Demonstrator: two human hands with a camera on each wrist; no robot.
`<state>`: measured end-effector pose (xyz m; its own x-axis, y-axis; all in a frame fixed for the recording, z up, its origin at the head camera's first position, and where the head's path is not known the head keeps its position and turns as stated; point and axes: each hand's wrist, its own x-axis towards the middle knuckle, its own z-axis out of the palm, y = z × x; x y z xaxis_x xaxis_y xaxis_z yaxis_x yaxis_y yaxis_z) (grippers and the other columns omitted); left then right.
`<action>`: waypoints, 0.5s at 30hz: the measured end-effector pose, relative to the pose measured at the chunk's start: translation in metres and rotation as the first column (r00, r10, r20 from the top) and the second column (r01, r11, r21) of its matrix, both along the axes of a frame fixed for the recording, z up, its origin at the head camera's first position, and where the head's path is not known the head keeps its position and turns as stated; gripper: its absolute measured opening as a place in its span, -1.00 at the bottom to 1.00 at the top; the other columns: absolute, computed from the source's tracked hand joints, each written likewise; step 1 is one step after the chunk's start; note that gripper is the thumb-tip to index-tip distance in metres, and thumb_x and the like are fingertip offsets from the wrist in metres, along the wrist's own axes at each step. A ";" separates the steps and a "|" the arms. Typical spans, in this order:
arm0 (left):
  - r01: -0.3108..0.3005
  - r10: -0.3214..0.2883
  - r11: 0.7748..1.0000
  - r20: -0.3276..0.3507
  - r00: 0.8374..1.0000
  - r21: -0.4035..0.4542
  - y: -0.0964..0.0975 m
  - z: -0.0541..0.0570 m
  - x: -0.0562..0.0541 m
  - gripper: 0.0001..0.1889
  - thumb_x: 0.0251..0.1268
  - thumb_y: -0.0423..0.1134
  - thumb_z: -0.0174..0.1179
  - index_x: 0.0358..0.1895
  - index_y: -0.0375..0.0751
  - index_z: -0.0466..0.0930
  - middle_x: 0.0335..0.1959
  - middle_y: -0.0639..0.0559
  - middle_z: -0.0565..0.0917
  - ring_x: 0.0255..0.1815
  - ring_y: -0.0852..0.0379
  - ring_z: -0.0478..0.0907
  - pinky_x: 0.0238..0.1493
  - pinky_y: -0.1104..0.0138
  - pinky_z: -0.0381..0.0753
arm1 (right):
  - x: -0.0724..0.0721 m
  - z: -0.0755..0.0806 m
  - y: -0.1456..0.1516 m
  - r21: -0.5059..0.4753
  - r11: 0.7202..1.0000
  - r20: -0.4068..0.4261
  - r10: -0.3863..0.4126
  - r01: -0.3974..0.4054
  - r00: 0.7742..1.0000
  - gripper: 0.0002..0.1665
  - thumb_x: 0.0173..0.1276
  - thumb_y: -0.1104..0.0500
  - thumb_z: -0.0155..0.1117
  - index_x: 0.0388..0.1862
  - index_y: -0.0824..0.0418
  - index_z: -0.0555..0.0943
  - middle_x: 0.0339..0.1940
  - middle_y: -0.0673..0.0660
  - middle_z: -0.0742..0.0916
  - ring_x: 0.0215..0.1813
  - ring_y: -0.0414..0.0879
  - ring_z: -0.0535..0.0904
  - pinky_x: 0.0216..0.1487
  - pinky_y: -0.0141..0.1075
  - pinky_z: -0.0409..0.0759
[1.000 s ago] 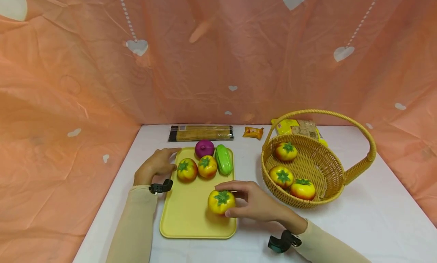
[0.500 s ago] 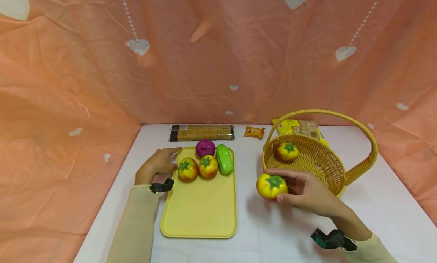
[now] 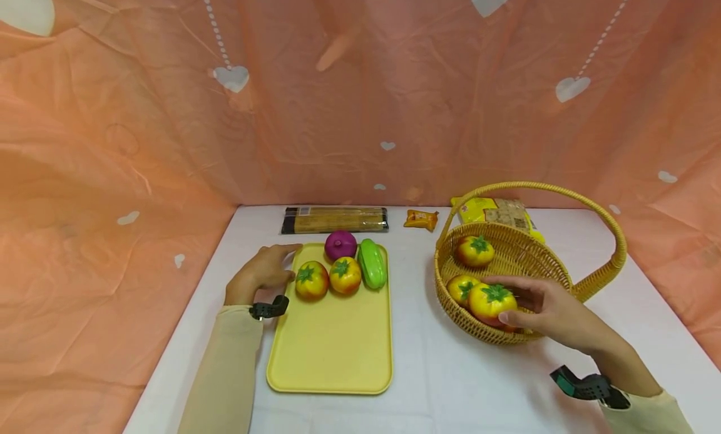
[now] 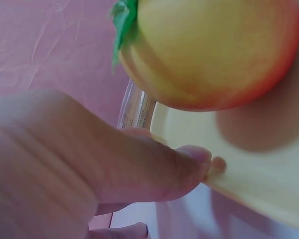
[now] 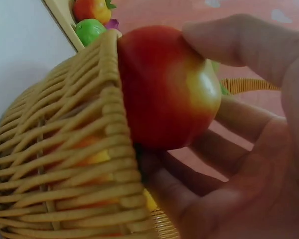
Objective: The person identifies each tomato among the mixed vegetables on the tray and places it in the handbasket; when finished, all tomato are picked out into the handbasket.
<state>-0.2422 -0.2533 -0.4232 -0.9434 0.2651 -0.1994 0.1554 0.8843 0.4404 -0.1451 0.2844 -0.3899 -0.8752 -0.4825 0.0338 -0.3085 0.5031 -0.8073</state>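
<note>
My right hand (image 3: pixel 557 312) grips a yellow-and-red toy tomato (image 3: pixel 489 301) between thumb and fingers, over the near side of the wicker basket (image 3: pixel 453 315). In the right wrist view the held tomato (image 5: pixel 164 92) is at the basket's rim. Inside the basket, one toy tomato (image 3: pixel 475 252) lies at the back and another (image 3: pixel 460 286) beside the held one; a further one beneath is mostly hidden. My left hand (image 3: pixel 260 274) holds the left edge of the yellow tray (image 3: pixel 329 352), its thumb (image 4: pixel 182 172) on the rim near a toy tomato (image 4: pixel 214 55).
At the tray's far end are two toy tomatoes, a purple toy onion (image 3: pixel 340 245) and a green toy cucumber (image 3: pixel 372 265). Behind lie a pack of noodles (image 3: pixel 335 220), a small orange packet (image 3: pixel 421 219) and a yellow bag (image 3: pixel 498 212). The basket's tall handle (image 3: pixel 605 233) arches above it.
My right hand has carried the toy tomato from above the tray rightward to over the basket. My left hand has stayed at the tray's edge.
</note>
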 end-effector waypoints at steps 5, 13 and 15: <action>-0.004 0.004 1.000 0.004 1.000 -0.009 0.001 0.000 0.000 -0.21 0.32 -0.33 0.33 0.66 -0.23 0.39 0.55 -0.39 0.53 0.55 -0.62 0.37 0.58 -0.43 0.30 | -0.006 -0.003 -0.003 0.073 0.997 -0.026 -0.021 0.023 0.999 -0.42 0.49 0.11 0.53 0.46 0.04 0.68 0.28 0.16 0.79 0.10 -0.31 0.72 0.09 -0.46 0.72; -0.006 0.006 1.000 -0.001 1.000 -0.005 0.001 0.000 0.000 -0.22 0.33 -0.33 0.33 0.65 -0.24 0.40 0.54 -0.40 0.53 0.54 -0.62 0.37 0.58 -0.43 0.29 | -0.018 -0.010 -0.022 0.214 0.970 -0.249 -0.058 0.113 0.967 -0.37 0.36 0.00 0.66 0.40 -0.08 0.73 0.25 0.08 0.83 0.12 -0.18 0.69 0.14 -0.36 0.68; -0.002 0.002 1.000 -0.008 1.000 -0.007 0.001 -0.001 0.000 -0.23 0.33 -0.33 0.33 0.65 -0.25 0.41 0.53 -0.39 0.55 0.54 -0.61 0.39 0.58 -0.42 0.31 | -0.020 -0.012 -0.027 0.219 0.968 -0.288 -0.056 0.123 0.956 -0.35 0.33 0.00 0.68 0.40 -0.07 0.73 0.26 0.10 0.83 0.16 -0.08 0.71 0.15 -0.30 0.70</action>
